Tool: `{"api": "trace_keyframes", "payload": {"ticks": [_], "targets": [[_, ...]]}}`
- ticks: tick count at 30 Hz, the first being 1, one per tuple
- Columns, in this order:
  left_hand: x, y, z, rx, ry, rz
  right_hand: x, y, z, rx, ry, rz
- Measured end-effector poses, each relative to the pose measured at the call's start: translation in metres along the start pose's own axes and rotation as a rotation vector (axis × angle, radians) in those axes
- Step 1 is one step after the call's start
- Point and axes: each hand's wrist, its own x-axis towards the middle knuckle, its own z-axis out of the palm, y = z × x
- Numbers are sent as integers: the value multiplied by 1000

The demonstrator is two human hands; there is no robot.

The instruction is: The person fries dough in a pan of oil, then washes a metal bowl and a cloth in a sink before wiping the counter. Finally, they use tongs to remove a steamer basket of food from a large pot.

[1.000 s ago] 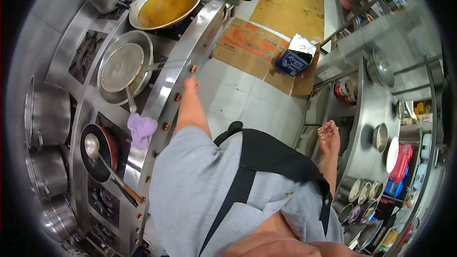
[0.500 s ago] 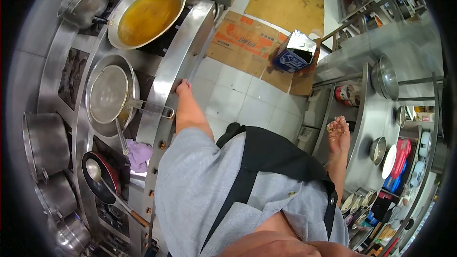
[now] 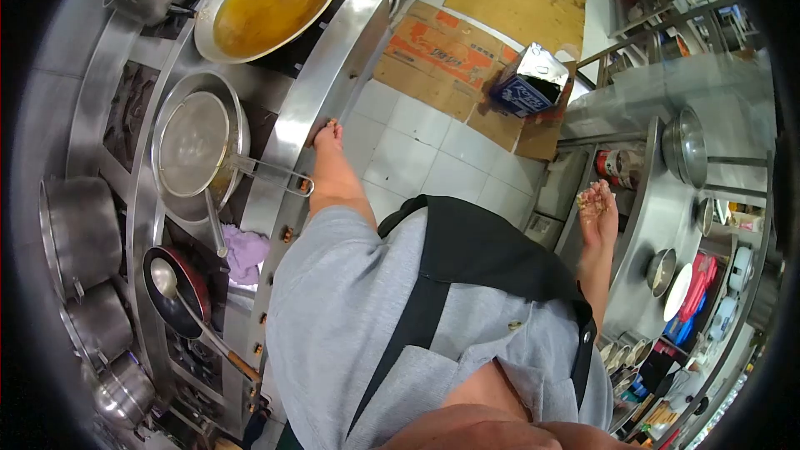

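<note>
My left hand [image 3: 328, 134] is at the stove's steel front panel [image 3: 307, 83], its fingers curled in. A row of small knobs [image 3: 287, 235] runs along this panel, and whatever lies within the fingers is hidden. Out to the right, my right hand [image 3: 597, 210] is raised with its palm showing and fingers apart, pale crumbs stuck to them. Behind my left hand, a round mesh strainer [image 3: 193, 143] rests over a wok [image 3: 240, 129] together with a ladle handle. Farther along the stove sits a wide pan of amber liquid [image 3: 273, 8].
A dark red-sided pan with a ladle [image 3: 164, 277], a purple cloth [image 3: 244, 255] and a tall pot [image 3: 81, 237] stand on the stove side. Flattened cardboard [image 3: 433, 58] and a blue tin [image 3: 527, 90] are on the floor. A steel counter [image 3: 637, 250] with bowls runs along the right.
The view has shifted slightly, with the stove's far end moving up in the picture. My left hand stays at the stove front, its fingers turned a little. My right hand remains raised and crumb-covered.
</note>
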Motion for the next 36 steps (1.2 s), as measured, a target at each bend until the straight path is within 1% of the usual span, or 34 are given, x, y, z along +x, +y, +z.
{"api": "trace_keyframes", "payload": {"ticks": [2, 4, 5, 6, 8, 9, 10, 11, 13, 15, 17, 19, 20, 21, 23, 24, 27, 29, 31, 33, 34, 35, 36], "targets": [[21, -5, -9, 9, -55, 2, 2, 0, 2, -32, 38, -16], [59, -14, -16, 36, -192, -16, -4, -3, 18, -131, 109, 8], [77, -13, -20, 38, -280, -38, -2, -4, 14, -105, 70, 8], [84, -9, -26, 29, -365, -86, 3, -4, 4, -42, -22, 33], [66, 4, -18, 8, -345, -184, -3, -6, 14, 16, -13, -34], [59, 12, -20, 132, -485, -247, -7, -10, 14, 35, -2, -51], [47, 12, -18, 143, -266, -121, -8, -13, 11, 77, -15, -65], [-31, 24, -27, 426, -508, 28, -9, -18, 4, 112, -38, -72], [-56, 17, -29, 804, -582, 277, -15, -43, -2, 128, -9, -154], [-67, 7, -21, 955, -682, 297, -19, -73, -17, 145, -17, -236], [-79, -7, -3, 1047, -589, 32, -21, -109, -39, 133, -24, -346], [-87, -18, 29, 1339, -829, 191, -26, -145, -65, 78, 20, -468], [-92, -32, 47, 1252, -761, 46, -31, -164, -78, 37, 54, -533], [-102, -47, 67, 1160, -679, -86, -33, -183, -98, -37, 134, -596], [-141, -84, 112, 1107, -576, -49, -37, -222, -143, -211, 329, -686], [-165, -102, 131, 1162, -601, -25, -39, -235, -168, -308, 448, -708], [-216, -153, 184, 1341, -709, 67, -36, -255, -246, -865, 866, -643], [-232, -185, 206, 1451, -783, 130, -30, -254, -289, -1256, 916, -472], [-249, -215, 225, 1540, -843, 145, -29, -245, -295, -1415, 947, -288], [-276, -236, 237, 1655, -907, 148, -34, -243, -275, -1556, 922, -68], [-294, -240, 243, 1721, -942, 155, -32, -237, -274, -1611, 962, -100], [-294, -247, 247, 1737, -962, 165, -29, -232, -276, -1663, 1004, -132], [-290, -252, 248, 1754, -982, 170, -25, -230, -281, -1690, 989, -96]]}}
